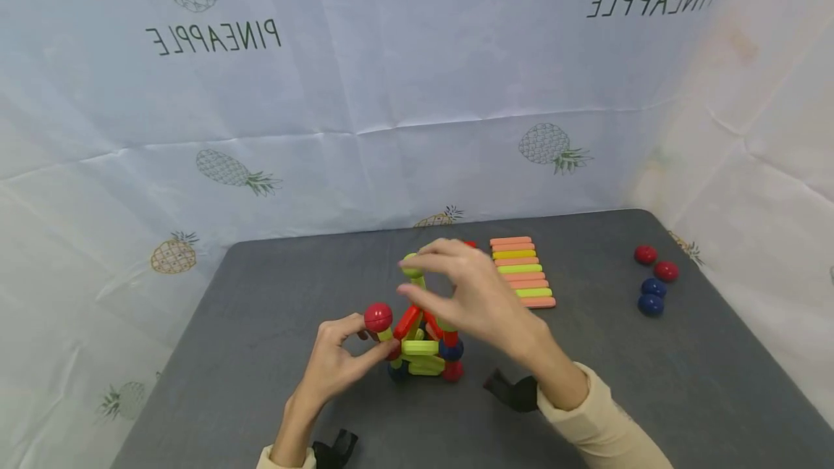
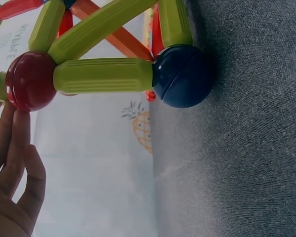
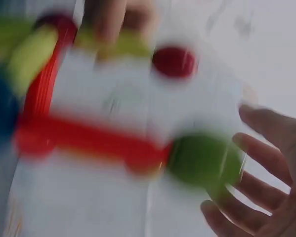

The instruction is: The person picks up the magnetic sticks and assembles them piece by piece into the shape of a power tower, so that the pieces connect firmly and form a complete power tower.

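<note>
A building-toy frame (image 1: 420,347) of ribbed rods and balls stands on the dark table. At its left side my left hand (image 1: 342,353) pinches a short yellow-green rod (image 1: 385,335), with a red ball (image 1: 378,317) on top. In the left wrist view its fingertips lie against a lower red ball (image 2: 31,81), joined by a rod to a blue ball (image 2: 183,75) on the table. My right hand (image 1: 472,295) hovers over the frame, fingers spread and holding nothing. In the right wrist view, blurred, its fingertips are right by a green ball (image 3: 204,159) ending a red rod (image 3: 93,136).
Behind the frame, to the right, lies a row of orange, yellow and green rods (image 1: 523,273). Two loose red balls (image 1: 646,255) and two blue balls (image 1: 651,305) rest near the table's right edge. A pineapple-print cloth (image 1: 365,179) hangs behind the table (image 1: 280,288).
</note>
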`<state>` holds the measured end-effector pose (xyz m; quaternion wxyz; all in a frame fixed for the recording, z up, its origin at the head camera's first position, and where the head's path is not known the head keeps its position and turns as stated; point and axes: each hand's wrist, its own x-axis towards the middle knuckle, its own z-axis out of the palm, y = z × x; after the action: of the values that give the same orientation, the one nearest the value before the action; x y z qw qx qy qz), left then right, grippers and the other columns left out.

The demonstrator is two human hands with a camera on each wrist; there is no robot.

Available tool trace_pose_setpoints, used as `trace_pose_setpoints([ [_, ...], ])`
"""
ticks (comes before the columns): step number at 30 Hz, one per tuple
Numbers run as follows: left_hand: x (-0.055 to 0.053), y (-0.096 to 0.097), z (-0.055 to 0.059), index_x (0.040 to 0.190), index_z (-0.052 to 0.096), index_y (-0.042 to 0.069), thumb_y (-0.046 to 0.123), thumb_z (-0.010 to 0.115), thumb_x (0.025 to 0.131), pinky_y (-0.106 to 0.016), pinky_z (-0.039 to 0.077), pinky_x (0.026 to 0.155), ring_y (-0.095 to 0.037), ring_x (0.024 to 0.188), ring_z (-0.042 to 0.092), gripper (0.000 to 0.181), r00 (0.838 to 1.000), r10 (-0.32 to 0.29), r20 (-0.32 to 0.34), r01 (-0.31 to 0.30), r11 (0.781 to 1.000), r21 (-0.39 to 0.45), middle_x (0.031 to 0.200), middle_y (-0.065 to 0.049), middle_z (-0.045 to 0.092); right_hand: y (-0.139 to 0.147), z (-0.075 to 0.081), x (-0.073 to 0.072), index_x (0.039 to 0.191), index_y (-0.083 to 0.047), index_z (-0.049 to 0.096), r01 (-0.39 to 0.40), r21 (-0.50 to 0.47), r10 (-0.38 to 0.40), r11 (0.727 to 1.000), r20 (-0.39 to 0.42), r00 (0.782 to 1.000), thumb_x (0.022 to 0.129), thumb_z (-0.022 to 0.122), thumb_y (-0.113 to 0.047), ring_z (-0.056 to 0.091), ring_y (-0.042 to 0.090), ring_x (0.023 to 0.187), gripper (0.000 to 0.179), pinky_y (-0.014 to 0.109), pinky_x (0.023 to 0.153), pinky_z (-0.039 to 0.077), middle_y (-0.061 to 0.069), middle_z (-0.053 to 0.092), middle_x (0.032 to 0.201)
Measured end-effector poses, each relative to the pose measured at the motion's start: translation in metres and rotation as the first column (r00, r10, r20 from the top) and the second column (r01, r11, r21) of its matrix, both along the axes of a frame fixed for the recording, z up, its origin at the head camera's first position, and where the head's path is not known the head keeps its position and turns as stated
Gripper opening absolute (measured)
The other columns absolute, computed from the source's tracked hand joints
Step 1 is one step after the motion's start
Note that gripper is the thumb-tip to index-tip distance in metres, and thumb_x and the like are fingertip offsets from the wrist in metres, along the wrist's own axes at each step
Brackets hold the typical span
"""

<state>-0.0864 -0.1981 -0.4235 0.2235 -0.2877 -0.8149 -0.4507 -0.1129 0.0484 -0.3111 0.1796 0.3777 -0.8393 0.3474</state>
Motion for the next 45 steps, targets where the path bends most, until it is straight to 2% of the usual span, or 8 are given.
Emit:
trace_pose_setpoints([
  [3, 0.000, 0.001, 0.000, 0.097, 0.075, 0.018, 0.007, 0.089, 0.074, -0.024, 0.052, 0.065, -0.004, 0.068, 0.059, 0.029, 1.000, 0.012, 0.003, -0.012, 1.000, 0.002, 0.076, 0.003, 0.071, 0.033, -0.014, -0.021, 0.109, -0.010, 0.079, 0.141, -0.013, -0.140, 0.990, 0.015, 0.990, 0.087, 0.082, -0.015, 0.069, 0.018, 0.090, 0.023, 0.035, 0.074, 0.057, 0.005, 0.076, 0.102],
  [8, 0.002, 0.001, 0.000, 0.094, 0.075, 0.018, 0.007, 0.089, 0.074, -0.024, 0.052, 0.065, -0.003, 0.067, 0.058, 0.028, 1.000, 0.029, 0.011, -0.029, 1.000, -0.001, 0.074, 0.004, 0.069, 0.089, -0.063, -0.049, 0.104, -0.006, 0.080, 0.304, 0.204, -0.332, 0.931, 0.117, 0.936, 0.087, 0.080, -0.008, 0.071, 0.026, 0.084, 0.017, 0.038, 0.064, 0.055, 0.011, 0.079, 0.104],
  [12, 0.002, 0.000, -0.001, 0.094, 0.075, 0.018, 0.007, 0.089, 0.074, -0.026, 0.052, 0.064, -0.002, 0.067, 0.057, 0.026, 0.999, 0.037, 0.019, -0.037, 0.999, -0.003, 0.073, 0.005, 0.068, 0.119, -0.099, -0.054, 0.102, -0.004, 0.080, 0.317, 0.370, -0.404, 0.874, 0.188, 0.895, 0.086, 0.079, -0.007, 0.070, 0.028, 0.086, 0.016, 0.036, 0.062, 0.055, 0.013, 0.078, 0.102],
  [18, 0.004, 0.000, -0.002, 0.094, 0.075, 0.018, 0.007, 0.088, 0.075, -0.029, 0.053, 0.064, -0.002, 0.067, 0.058, 0.026, 0.999, 0.035, 0.037, -0.035, 0.999, -0.004, 0.073, 0.005, 0.068, 0.143, -0.126, -0.052, 0.098, -0.002, 0.080, 0.266, 0.443, -0.377, 0.856, 0.183, 0.908, 0.085, 0.080, -0.004, 0.068, 0.024, 0.081, 0.014, 0.039, 0.067, 0.057, 0.011, 0.074, 0.095],
  [29, 0.003, 0.000, -0.005, 0.095, 0.075, 0.018, 0.007, 0.089, 0.074, -0.029, 0.053, 0.064, -0.002, 0.067, 0.058, 0.027, 0.999, 0.043, 0.031, -0.043, 0.999, -0.010, 0.073, 0.005, 0.068, 0.140, -0.139, -0.049, 0.103, -0.002, 0.076, 0.244, 0.464, -0.379, 0.852, 0.224, 0.898, 0.082, 0.084, -0.009, 0.062, 0.018, 0.079, 0.023, 0.041, 0.072, 0.058, 0.009, 0.072, 0.095],
  [35, 0.001, 0.001, -0.004, 0.097, 0.075, 0.017, 0.008, 0.088, 0.074, -0.030, 0.054, 0.064, -0.005, 0.069, 0.061, 0.028, 1.000, 0.023, 0.010, -0.023, 1.000, -0.015, 0.076, 0.004, 0.070, 0.130, -0.142, -0.047, 0.109, -0.006, 0.077, 0.207, 0.496, -0.337, 0.843, 0.187, 0.923, 0.083, 0.084, -0.013, 0.064, 0.020, 0.081, 0.027, 0.040, 0.071, 0.057, 0.007, 0.075, 0.100],
  [40, 0.001, 0.001, -0.003, 0.101, 0.075, 0.016, 0.007, 0.088, 0.073, -0.027, 0.053, 0.066, -0.008, 0.070, 0.061, 0.032, 1.000, 0.024, -0.017, -0.024, 1.000, 0.003, 0.081, 0.001, 0.073, 0.125, -0.139, -0.047, 0.105, -0.005, 0.077, 0.198, 0.430, -0.313, 0.881, 0.215, 0.925, 0.086, 0.081, -0.012, 0.064, 0.014, 0.078, 0.020, 0.037, 0.072, 0.058, 0.005, 0.076, 0.095],
  [45, -0.001, 0.002, -0.001, 0.100, 0.075, 0.013, 0.001, 0.087, 0.071, -0.023, 0.052, 0.067, -0.008, 0.070, 0.059, 0.033, 0.997, 0.037, -0.061, -0.034, 0.999, 0.042, 0.079, -0.001, 0.073, 0.116, -0.110, -0.036, 0.104, -0.006, 0.077, 0.224, 0.266, -0.283, 0.937, 0.206, 0.937, 0.084, 0.083, -0.010, 0.057, 0.007, 0.069, 0.021, 0.026, 0.063, 0.054, 0.001, 0.073, 0.086],
])
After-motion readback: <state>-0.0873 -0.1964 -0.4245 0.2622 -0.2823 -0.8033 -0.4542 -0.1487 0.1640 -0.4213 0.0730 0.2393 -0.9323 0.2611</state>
